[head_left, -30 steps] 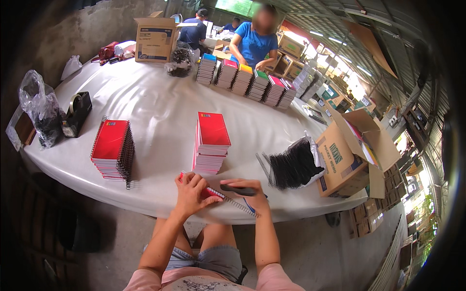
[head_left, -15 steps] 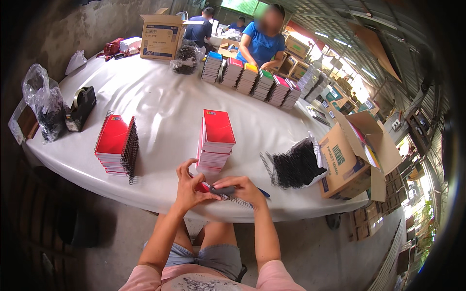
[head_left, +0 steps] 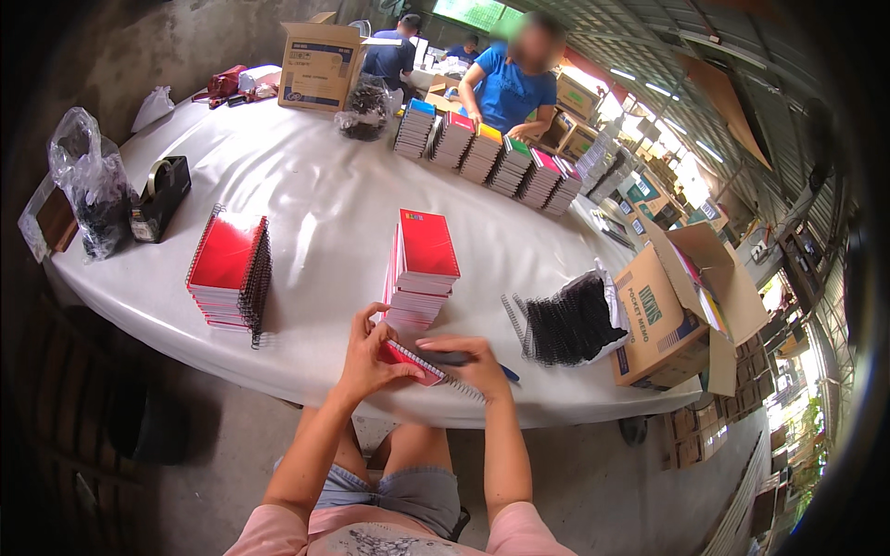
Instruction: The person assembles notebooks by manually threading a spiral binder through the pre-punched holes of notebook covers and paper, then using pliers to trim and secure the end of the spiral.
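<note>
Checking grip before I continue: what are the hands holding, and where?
Both hands hold one small red notebook: left hand on its left end, right hand over the spiral edge.

Small red notebook (head_left: 411, 360) mostly covered by both hands, left hand (head_left: 366, 357) over its near end, right hand (head_left: 473, 363) over the spiral edge; only a strip of cover shows. Dark tool (head_left: 450, 357) under the right hand's fingers too hidden to tell its kind. Counter (head_left: 306, 199) far end hidden behind the cardboard box (head_left: 318, 65); contents of the clear bag (head_left: 88, 190) too blurred to tell.
</note>
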Motion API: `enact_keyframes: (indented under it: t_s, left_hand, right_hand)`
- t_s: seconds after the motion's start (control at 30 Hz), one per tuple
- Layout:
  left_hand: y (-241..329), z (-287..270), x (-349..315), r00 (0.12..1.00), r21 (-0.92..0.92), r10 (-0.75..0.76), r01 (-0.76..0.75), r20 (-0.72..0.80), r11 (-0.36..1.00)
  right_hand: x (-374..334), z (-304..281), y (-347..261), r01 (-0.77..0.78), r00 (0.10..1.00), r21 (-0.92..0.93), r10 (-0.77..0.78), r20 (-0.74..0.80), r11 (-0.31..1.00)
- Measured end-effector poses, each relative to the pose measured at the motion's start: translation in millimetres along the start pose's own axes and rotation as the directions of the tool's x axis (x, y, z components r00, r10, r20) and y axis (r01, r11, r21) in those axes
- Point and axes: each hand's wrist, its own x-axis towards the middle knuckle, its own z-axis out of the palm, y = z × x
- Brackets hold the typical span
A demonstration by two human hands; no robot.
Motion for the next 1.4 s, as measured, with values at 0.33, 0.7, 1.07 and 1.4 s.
enact_keyframes:
  t_s: [0.33, 0.7, 1.07, 1.4]
  left_hand:
    - [-16.1, 4.7, -3.0, 0.996, -0.075, -0.094, 0.094, 0.006, 0.993]
    - [-24.8, 6.4, 1.4, 0.977, -0.263, -0.209, 0.21, 0.032, 0.942]
    - [-20.0, 4.4, -1.9, 0.959, -0.292, -0.26, 0.281, 0.111, 0.914]
    - [-25.3, 8.4, -5.6, 0.982, -0.25, -0.144, 0.17, 0.12, 0.953]
  right_hand:
    - [5.8, 1.4, 13.0, -0.088, 0.995, -0.083, 0.091, 0.033, 0.993]
    - [14.7, 5.5, 7.7, 0.023, 1.0, -0.134, -0.026, -0.015, 0.991]
    - [19.0, 11.7, 11.7, -0.227, 0.973, -0.032, 0.228, 0.028, 0.973]
    - [23.6, 18.9, 21.3, -0.294, 0.953, -0.282, 0.303, -0.013, 0.913]
